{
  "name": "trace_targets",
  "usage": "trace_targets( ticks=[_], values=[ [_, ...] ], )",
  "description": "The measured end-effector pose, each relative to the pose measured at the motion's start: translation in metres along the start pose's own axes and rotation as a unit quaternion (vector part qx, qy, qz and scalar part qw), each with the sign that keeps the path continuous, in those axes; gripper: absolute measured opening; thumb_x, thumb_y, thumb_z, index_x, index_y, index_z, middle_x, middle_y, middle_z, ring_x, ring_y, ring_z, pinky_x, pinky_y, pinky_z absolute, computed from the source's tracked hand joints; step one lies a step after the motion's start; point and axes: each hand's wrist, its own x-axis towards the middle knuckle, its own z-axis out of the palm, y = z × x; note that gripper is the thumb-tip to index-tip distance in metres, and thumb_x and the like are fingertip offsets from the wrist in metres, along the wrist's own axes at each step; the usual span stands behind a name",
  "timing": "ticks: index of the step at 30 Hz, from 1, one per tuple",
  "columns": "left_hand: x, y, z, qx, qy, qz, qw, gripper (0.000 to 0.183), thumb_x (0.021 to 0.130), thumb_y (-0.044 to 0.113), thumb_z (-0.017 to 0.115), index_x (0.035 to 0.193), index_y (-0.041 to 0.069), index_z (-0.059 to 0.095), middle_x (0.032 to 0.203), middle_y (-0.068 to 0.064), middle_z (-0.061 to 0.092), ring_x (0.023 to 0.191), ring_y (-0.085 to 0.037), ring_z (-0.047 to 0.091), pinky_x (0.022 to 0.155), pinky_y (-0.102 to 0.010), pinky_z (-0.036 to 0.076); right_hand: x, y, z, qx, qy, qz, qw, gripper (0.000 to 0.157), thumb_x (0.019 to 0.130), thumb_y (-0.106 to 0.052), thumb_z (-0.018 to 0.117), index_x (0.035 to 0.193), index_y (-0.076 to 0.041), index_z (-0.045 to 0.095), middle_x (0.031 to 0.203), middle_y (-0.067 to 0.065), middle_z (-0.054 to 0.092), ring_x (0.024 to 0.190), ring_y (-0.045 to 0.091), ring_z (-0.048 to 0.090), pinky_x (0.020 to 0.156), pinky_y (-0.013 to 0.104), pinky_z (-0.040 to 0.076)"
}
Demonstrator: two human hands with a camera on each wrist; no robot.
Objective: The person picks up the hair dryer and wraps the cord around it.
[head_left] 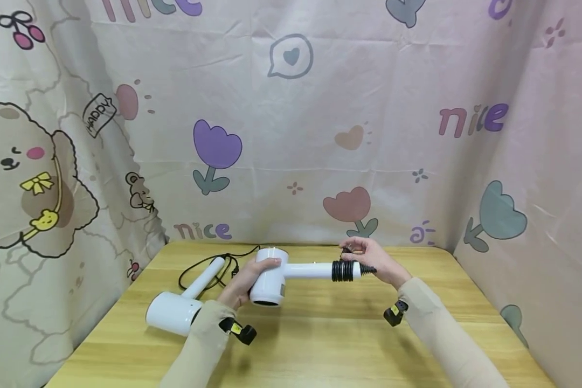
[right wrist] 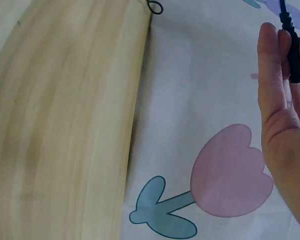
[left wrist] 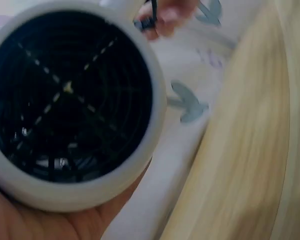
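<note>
My left hand [head_left: 247,279] grips the barrel of a white hair dryer [head_left: 268,285], held above the table with its handle pointing right. In the left wrist view the dryer's dark round grille [left wrist: 70,95] faces the camera. A black power cord [head_left: 342,271] is wound in several turns around the end of the handle. Beside those coils, my right hand [head_left: 375,260] pinches the cord's black plug [right wrist: 296,62] between thumb and fingers. Left of my left hand, a second white hair dryer [head_left: 172,312] lies on the table, partly hidden by my forearm.
A loose black cord [head_left: 186,272] loops over the table's back left, behind the second dryer. The wooden table [head_left: 330,345] ends at a printed curtain [head_left: 291,134] that hangs behind it and along both sides.
</note>
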Motion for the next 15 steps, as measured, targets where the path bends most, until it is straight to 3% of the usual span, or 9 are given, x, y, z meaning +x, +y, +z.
trace_targets(
  ticks=[5, 8, 15],
  values=[
    [0.003, -0.002, -0.001, 0.054, 0.010, 0.001, 0.9985, 0.069, 0.085, 0.035, 0.073, 0.136, 0.008, 0.037, 0.104, -0.018, 0.064, 0.077, -0.026, 0.069, 0.068, -0.048, 0.061, -0.003, 0.001, 0.006, 0.030, -0.018, 0.031, 0.999, 0.038, 0.089, -0.014, 0.072, 0.117, 0.009, 0.061, 0.091, 0.004, 0.069, 0.082, 0.015, 0.071, 0.083, 0.036, 0.061],
    [0.006, -0.006, 0.000, 0.090, 0.016, 0.004, 0.9958, 0.068, 0.083, 0.032, 0.075, 0.135, 0.006, 0.039, 0.105, -0.019, 0.063, 0.076, -0.027, 0.068, 0.066, -0.047, 0.061, -0.005, 0.003, 0.012, 0.037, -0.038, 0.031, 0.998, 0.038, 0.090, -0.011, 0.070, 0.115, 0.014, 0.057, 0.093, 0.007, 0.066, 0.083, 0.019, 0.071, 0.086, 0.042, 0.060],
    [0.011, -0.014, 0.005, 0.148, 0.030, 0.007, 0.9885, 0.066, 0.080, 0.031, 0.077, 0.129, 0.002, 0.043, 0.100, -0.018, 0.062, 0.073, -0.026, 0.067, 0.059, -0.042, 0.061, -0.012, 0.007, 0.035, -0.004, -0.052, 0.051, 0.997, 0.028, 0.097, -0.011, 0.059, 0.111, 0.012, 0.053, 0.102, 0.022, 0.065, 0.086, 0.020, 0.070, 0.081, 0.036, 0.061]
  ],
)
